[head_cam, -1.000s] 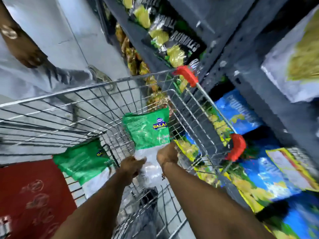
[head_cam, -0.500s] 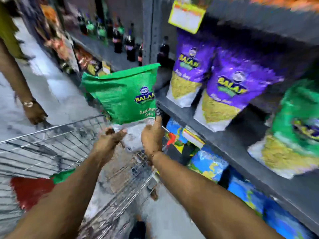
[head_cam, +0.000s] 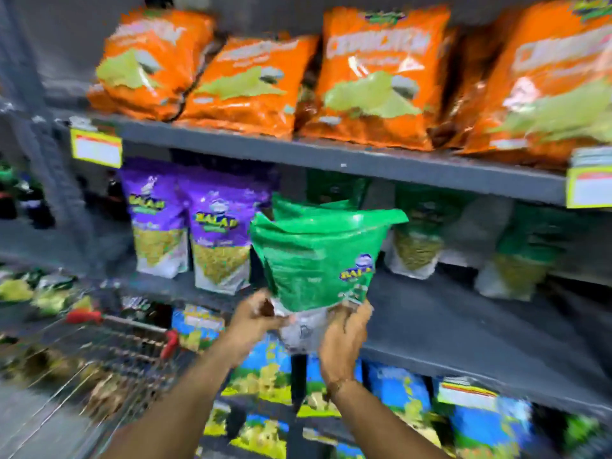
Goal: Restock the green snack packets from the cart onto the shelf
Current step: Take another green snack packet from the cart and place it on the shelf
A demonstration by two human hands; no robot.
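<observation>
1. Both hands grip one green plastic snack packet [head_cam: 318,256] by its clear lower part: the left hand [head_cam: 253,318] pinches the bottom left corner, and the right hand [head_cam: 344,332] wraps the bottom right edge with its fingers on the front.
2. Above the two hands the packet rises upright, its crumpled top edge just under the lip of the upper shelf board, its blue and yellow logo just above the right hand.
3. Beyond the hands runs the grey metal shelf [head_cam: 447,313]; the packet is held in front of a bare stretch of it, and whether its bottom touches the board cannot be told.
4. Left of the left hand, two purple snack packets [head_cam: 195,226] stand on that shelf; right of the right hand, more green packets [head_cam: 420,233] stand further back.
5. Down and left of the left hand sits the wire shopping cart [head_cam: 109,346] with red handle ends.
6. Orange snack bags [head_cam: 374,77] fill the shelf above.
</observation>
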